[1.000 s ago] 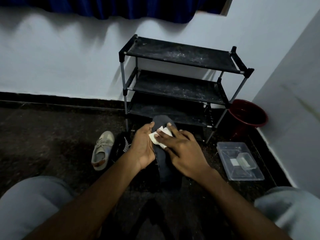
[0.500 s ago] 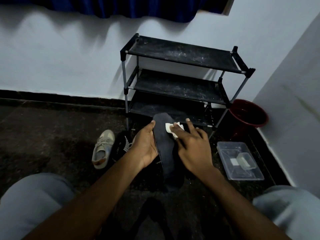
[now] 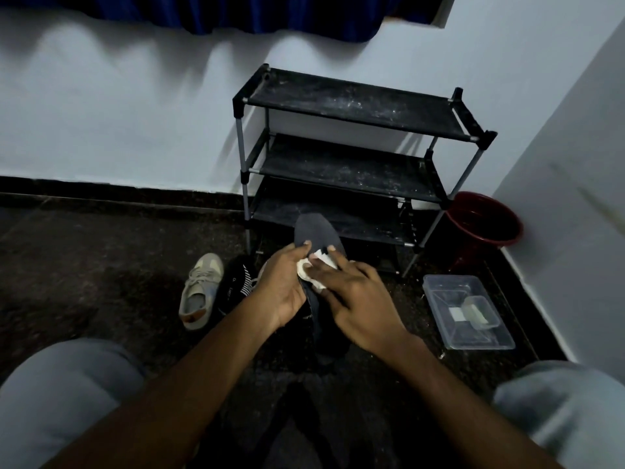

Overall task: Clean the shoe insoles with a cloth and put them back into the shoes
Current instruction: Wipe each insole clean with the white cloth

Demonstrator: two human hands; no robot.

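The dark insole (image 3: 316,231) is held in mid-air in the middle of the view. Its long axis runs near to far, and its rounded toe end points away towards the black three-tier shoe rack (image 3: 355,106). The left hand (image 3: 284,289) grips the insole's left edge, thumb on top and fingers curled beneath. The right hand (image 3: 358,299) lies across the insole with fairly straight fingers, pressing a white cloth (image 3: 314,269) onto its upper face. To the left a beige sneaker (image 3: 199,292) lies on the dark speckled floor (image 3: 101,265), just beside a dark striped item (image 3: 236,282) too dim to identify. Right of the rack a red bucket (image 3: 483,221) stands in the corner, with a clear plastic tub (image 3: 473,333) nearer. A white wall (image 3: 135,113) rises behind, under a blue curtain (image 3: 236,15)
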